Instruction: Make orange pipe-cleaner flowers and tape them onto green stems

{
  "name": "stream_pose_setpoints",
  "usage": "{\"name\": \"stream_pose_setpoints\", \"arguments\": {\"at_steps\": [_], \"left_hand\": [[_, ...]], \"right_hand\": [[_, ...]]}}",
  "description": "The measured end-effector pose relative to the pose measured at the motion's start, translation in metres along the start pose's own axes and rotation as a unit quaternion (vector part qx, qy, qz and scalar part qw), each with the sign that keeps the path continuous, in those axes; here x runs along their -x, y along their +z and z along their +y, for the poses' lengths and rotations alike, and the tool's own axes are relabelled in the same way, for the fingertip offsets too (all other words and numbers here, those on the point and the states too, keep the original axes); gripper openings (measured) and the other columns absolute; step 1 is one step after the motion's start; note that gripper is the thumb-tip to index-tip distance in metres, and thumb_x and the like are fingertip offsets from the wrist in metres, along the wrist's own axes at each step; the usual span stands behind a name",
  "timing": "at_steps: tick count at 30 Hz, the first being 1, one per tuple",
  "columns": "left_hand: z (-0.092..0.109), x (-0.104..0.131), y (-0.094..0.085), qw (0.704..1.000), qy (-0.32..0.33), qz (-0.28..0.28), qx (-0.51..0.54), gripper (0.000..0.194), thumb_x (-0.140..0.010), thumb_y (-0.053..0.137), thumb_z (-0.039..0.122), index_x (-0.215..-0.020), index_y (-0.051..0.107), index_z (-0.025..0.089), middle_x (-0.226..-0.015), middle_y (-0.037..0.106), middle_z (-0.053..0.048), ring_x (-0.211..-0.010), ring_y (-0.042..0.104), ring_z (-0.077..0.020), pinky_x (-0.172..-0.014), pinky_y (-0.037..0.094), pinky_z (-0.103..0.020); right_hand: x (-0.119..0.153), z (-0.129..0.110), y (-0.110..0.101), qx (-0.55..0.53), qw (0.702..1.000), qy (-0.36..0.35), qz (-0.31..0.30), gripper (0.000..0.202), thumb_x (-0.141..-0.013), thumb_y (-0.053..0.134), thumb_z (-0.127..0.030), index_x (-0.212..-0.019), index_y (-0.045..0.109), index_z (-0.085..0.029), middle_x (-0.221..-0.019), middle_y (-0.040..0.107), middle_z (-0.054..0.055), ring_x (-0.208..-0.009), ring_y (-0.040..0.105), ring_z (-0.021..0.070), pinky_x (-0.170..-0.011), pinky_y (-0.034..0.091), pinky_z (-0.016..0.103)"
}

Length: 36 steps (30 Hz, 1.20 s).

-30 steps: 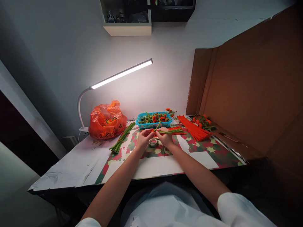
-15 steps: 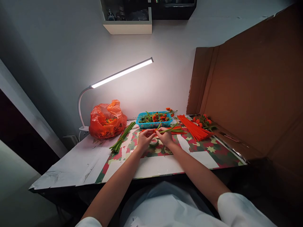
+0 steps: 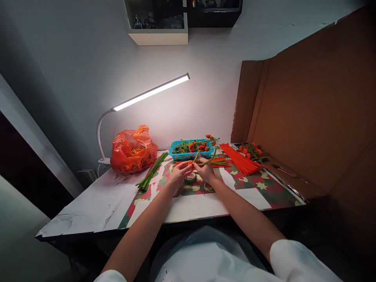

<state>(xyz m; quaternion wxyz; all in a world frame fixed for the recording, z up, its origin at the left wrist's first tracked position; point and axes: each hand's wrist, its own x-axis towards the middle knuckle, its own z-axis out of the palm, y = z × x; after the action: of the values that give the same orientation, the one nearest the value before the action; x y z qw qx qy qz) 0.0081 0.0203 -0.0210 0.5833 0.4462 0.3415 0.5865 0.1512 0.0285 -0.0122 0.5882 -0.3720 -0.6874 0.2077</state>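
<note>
My left hand (image 3: 181, 173) pinches a small orange pipe-cleaner flower (image 3: 190, 162) between thumb and fingertips. My right hand (image 3: 205, 171) is closed on its green stem (image 3: 212, 157), which curves up to the right. Both sets of fingertips nearly meet, partly hiding how flower and stem join. Just below them a roll of green tape (image 3: 190, 178) lies on the table, with a second roll (image 3: 208, 187) by my right wrist. Behind the hands, red and green pipe cleaners (image 3: 221, 162) lie in front of a blue basket (image 3: 190, 156) of orange flowers with green stems.
A bundle of green pipe cleaners (image 3: 151, 172) lies left, beside an orange plastic bag (image 3: 133, 152). Red pipe cleaners (image 3: 242, 160) fan out at the right near more orange flowers (image 3: 249, 150). A lit lamp (image 3: 152, 92) hangs over the table; cardboard (image 3: 308, 117) walls the right side.
The stem's free end has swung upward, and more of the orange flower shows between my fingertips. Both hands stay in nearly the same place.
</note>
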Motion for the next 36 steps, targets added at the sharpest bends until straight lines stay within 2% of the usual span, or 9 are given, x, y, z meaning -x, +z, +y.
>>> {"name": "stream_pose_setpoints", "arguments": {"at_steps": [5,12,15,17,21,24,29,32,36], "left_hand": [[0.003,0.002,0.004,0.998,0.048,0.018,-0.024,0.044,-0.052,0.086,0.038,-0.086,0.071,0.014,-0.081,0.072,-0.006,-0.07,0.066,-0.0147,-0.069,0.053,-0.027],[0.004,-0.001,-0.001,0.999,-0.028,0.001,0.031,0.043,-0.05,0.087,0.038,-0.083,0.072,0.015,-0.082,0.072,-0.006,-0.065,0.064,-0.0112,-0.071,0.054,-0.026],[0.003,0.001,0.001,1.0,0.023,0.003,-0.018,0.043,-0.052,0.086,0.038,-0.086,0.072,0.015,-0.085,0.072,-0.008,-0.07,0.066,-0.0145,-0.072,0.055,-0.028],[0.004,0.004,0.003,0.99,0.11,0.009,-0.088,0.039,-0.056,0.085,0.038,-0.085,0.072,0.016,-0.084,0.071,-0.007,-0.073,0.067,-0.0167,-0.071,0.056,-0.03],[0.009,0.011,0.004,0.9,0.337,0.006,-0.275,0.022,-0.069,0.077,0.034,-0.085,0.073,0.019,-0.091,0.07,-0.007,-0.078,0.067,-0.0174,-0.07,0.058,-0.031],[0.012,0.012,0.0,0.821,0.419,-0.045,-0.386,0.014,-0.078,0.069,0.03,-0.088,0.073,0.022,-0.09,0.07,-0.006,-0.078,0.067,-0.0168,-0.068,0.058,-0.029],[0.012,0.008,-0.004,0.734,0.462,-0.11,-0.486,0.014,-0.084,0.061,0.024,-0.093,0.072,0.024,-0.092,0.07,-0.006,-0.085,0.066,-0.0168,-0.078,0.055,-0.031],[0.011,0.009,-0.001,0.756,0.427,-0.127,-0.479,0.013,-0.082,0.062,0.022,-0.092,0.072,0.025,-0.093,0.07,-0.005,-0.087,0.066,-0.018,-0.083,0.054,-0.034],[0.012,0.014,0.007,0.888,0.302,-0.035,-0.347,0.029,-0.066,0.078,0.029,-0.094,0.072,0.023,-0.099,0.067,-0.007,-0.086,0.066,-0.0203,-0.076,0.056,-0.032]], "right_hand": [[0.0,-0.003,0.001,-0.003,1.0,0.027,0.004,0.017,-0.075,0.057,-0.031,-0.064,0.062,-0.018,-0.069,0.067,0.006,-0.066,0.061,0.0189,-0.062,0.047,0.03],[0.0,-0.002,-0.002,-0.025,0.999,-0.017,-0.014,0.015,-0.076,0.056,-0.029,-0.065,0.06,-0.019,-0.07,0.065,0.005,-0.07,0.061,0.0181,-0.065,0.048,0.029],[0.001,-0.006,-0.003,-0.015,1.0,-0.012,-0.015,0.015,-0.075,0.057,-0.028,-0.064,0.059,-0.019,-0.07,0.065,0.005,-0.07,0.061,0.018,-0.065,0.047,0.029],[0.002,-0.009,-0.003,-0.017,1.0,0.005,-0.006,0.015,-0.074,0.057,-0.029,-0.063,0.059,-0.019,-0.069,0.064,0.004,-0.069,0.06,0.0178,-0.065,0.047,0.029],[0.002,-0.011,-0.001,-0.066,0.994,0.085,0.002,0.016,-0.07,0.06,-0.031,-0.06,0.058,-0.018,-0.065,0.062,0.002,-0.063,0.056,0.0147,-0.061,0.043,0.027],[-0.001,-0.008,-0.003,-0.145,0.97,0.19,-0.047,0.018,-0.065,0.064,-0.028,-0.055,0.054,-0.017,-0.055,0.052,-0.003,-0.052,0.045,0.009,-0.052,0.037,0.022],[-0.008,-0.001,-0.011,-0.277,0.846,0.426,-0.159,0.024,-0.069,0.059,-0.018,-0.052,0.042,-0.018,-0.043,0.033,-0.009,-0.041,0.026,0.0041,-0.042,0.024,0.018],[-0.011,0.001,-0.017,-0.337,0.769,0.5,-0.21,0.022,-0.075,0.051,-0.013,-0.055,0.042,-0.017,-0.043,0.034,-0.008,-0.038,0.026,0.0045,-0.042,0.027,0.017],[-0.012,0.004,-0.019,-0.378,0.759,0.481,-0.223,0.018,-0.078,0.052,-0.016,-0.061,0.048,-0.017,-0.047,0.043,-0.005,-0.041,0.038,0.0079,-0.048,0.036,0.021]]}}
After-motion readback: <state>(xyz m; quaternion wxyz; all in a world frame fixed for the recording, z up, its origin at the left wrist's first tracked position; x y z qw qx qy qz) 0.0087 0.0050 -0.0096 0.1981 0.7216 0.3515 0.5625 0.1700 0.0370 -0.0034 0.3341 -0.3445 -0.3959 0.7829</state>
